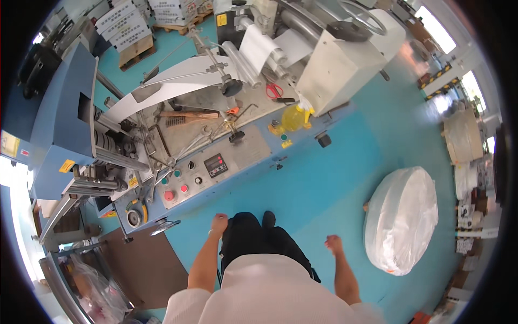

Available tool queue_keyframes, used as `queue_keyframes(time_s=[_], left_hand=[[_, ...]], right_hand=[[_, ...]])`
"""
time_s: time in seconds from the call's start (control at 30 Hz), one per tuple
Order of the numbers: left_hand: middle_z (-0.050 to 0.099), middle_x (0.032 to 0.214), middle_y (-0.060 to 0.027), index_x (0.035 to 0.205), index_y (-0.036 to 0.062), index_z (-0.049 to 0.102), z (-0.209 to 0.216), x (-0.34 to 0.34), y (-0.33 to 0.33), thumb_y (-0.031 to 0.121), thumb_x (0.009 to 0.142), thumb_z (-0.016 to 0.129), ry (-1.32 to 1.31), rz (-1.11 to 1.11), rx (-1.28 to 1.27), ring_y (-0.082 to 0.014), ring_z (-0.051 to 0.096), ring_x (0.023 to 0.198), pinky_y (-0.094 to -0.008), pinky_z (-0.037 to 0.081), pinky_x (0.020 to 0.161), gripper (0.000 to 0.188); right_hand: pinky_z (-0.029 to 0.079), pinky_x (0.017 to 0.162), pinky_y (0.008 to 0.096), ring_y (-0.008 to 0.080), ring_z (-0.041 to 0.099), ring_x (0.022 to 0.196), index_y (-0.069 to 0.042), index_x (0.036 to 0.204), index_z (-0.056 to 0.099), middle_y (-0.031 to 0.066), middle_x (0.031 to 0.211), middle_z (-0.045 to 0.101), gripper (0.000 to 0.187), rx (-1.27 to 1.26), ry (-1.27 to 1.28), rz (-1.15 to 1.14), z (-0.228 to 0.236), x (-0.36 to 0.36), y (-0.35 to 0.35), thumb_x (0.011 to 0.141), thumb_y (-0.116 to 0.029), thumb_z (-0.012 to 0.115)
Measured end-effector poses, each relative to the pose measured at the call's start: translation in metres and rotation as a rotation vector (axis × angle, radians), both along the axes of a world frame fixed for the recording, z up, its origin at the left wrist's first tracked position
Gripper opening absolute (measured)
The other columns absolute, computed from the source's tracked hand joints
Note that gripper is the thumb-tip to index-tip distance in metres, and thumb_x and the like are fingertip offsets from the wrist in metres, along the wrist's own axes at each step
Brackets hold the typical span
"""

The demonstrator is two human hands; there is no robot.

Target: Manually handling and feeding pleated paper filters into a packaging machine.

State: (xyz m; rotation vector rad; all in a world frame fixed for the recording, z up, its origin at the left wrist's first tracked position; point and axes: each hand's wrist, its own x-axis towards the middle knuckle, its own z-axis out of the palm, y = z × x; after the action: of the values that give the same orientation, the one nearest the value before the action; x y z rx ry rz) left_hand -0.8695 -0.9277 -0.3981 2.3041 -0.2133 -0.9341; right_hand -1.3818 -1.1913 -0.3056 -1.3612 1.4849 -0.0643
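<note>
- Machine [291, 154] fills upper left to top centre. White paper strip [178, 75] runs over it; wire brush [189, 115], wrenches [194, 142] and red scissors [274, 90] lie loose on top, yellow spray bottle [293, 117] toward its right end.
- In the way: shiny metal wheel [165, 227] jutting off the machine's front, left of the left hand [219, 223]. Rack [51, 267] stands lower left.
- Control panel [237, 156], left of centre, nearest the left hand, not touched. Long axis slants lower left to upper right, buttons facing up.
- Plastic-wrapped roll [402, 221], right side of frame, nearest the right hand [334, 244], apart from it. Long axis near vertical in frame, top end leaning right.
- Left hand fingers curled in beside the thigh; can't tell how tightly, or what's in the palm.
- Right hand fingers look loosely bent, nothing seen held; exact opening can't tell.
- Machine's front edge runs diagonally; open blue floor [313, 183] between it and the roll. Brown mat [141, 267] lower left.
</note>
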Motion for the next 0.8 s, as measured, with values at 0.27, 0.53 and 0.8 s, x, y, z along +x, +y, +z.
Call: queue_keyframes(time_s=[0.27, 0.53, 0.8], left_hand=[[0.066, 0.065, -0.0100, 0.066, 0.0056, 0.063, -0.007, -0.088, 0.141, 0.025, 0.085, 0.052, 0.318, 0.208, 0.209, -0.0262, 0.065, 0.062, -0.0425, 0.052, 0.061, 0.029], [0.071, 0.082, -0.0161, 0.077, 0.0053, 0.065, 0.011, -0.099, 0.090, 0.038, 0.096, 0.053, 0.456, -0.023, 0.263, -0.0311, 0.070, 0.074, -0.0382, 0.055, 0.065, 0.040], [0.069, 0.101, -0.0216, 0.111, 0.0064, 0.065, -0.028, -0.039, -0.047, 0.047, 0.098, 0.043, 0.194, -0.761, 0.318, -0.0410, 0.065, 0.097, -0.0474, 0.052, 0.085, 0.048]], right_hand=[[0.045, 0.050, 0.0280, 0.0124, 0.057, 0.057, -0.001, 0.094, 0.063, 0.0058, 0.069, 0.062, 0.024, -0.066, 0.122, 0.035, 0.035, 0.139, -0.153, 0.090, -0.024, 0.059], [0.052, 0.076, 0.0322, 0.0174, 0.068, 0.088, -0.005, 0.112, 0.064, 0.0085, 0.092, 0.071, 0.035, 0.148, 0.105, 0.715, 0.070, 0.285, -0.121, 0.092, -0.033, 0.064], [0.053, 0.068, 0.0327, 0.0197, 0.067, 0.077, 0.000, 0.101, 0.065, 0.0111, 0.086, 0.070, 0.031, -0.142, 0.243, 0.352, 0.013, 0.132, -0.260, 0.087, -0.028, 0.069]])
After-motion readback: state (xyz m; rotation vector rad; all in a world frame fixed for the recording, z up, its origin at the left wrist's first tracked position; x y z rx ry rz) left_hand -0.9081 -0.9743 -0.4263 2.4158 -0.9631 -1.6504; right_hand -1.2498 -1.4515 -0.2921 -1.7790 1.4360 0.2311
